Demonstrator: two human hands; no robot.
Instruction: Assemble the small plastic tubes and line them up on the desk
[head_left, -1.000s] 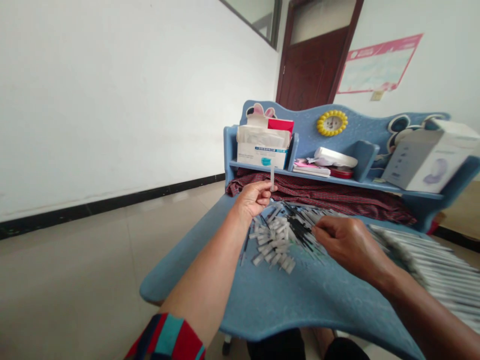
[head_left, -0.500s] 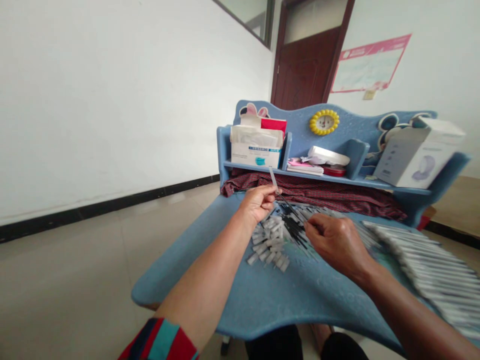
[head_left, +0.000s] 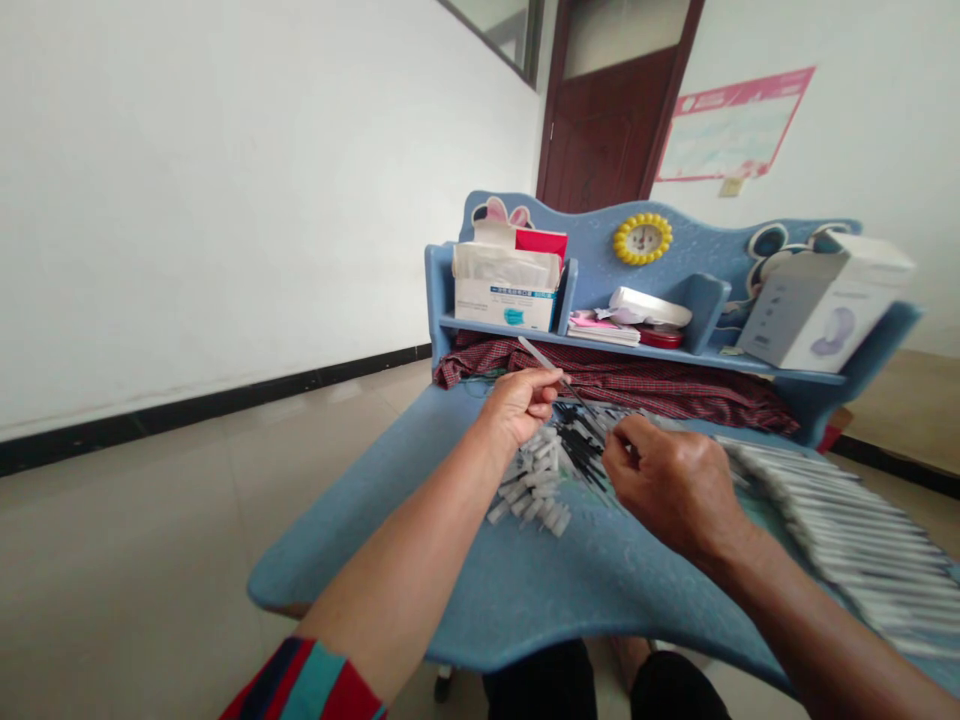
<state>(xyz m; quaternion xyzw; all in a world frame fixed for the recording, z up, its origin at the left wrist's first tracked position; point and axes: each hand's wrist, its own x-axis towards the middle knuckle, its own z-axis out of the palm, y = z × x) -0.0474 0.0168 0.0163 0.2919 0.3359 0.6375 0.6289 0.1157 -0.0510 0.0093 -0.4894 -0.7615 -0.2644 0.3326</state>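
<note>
Head view — white tube (head_left: 535, 352) slants up-left from left grip (head_left: 519, 407).

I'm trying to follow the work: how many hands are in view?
2: the left hand pinches a pale tube above the desk; to its right, the right hand grips a thin dark stick. No others show.

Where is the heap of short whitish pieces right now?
In the head view, the heap of short whitish pieces lies on the blue desk, just below the left hand in the picture, with dark sticks between it and the right hand.
</note>
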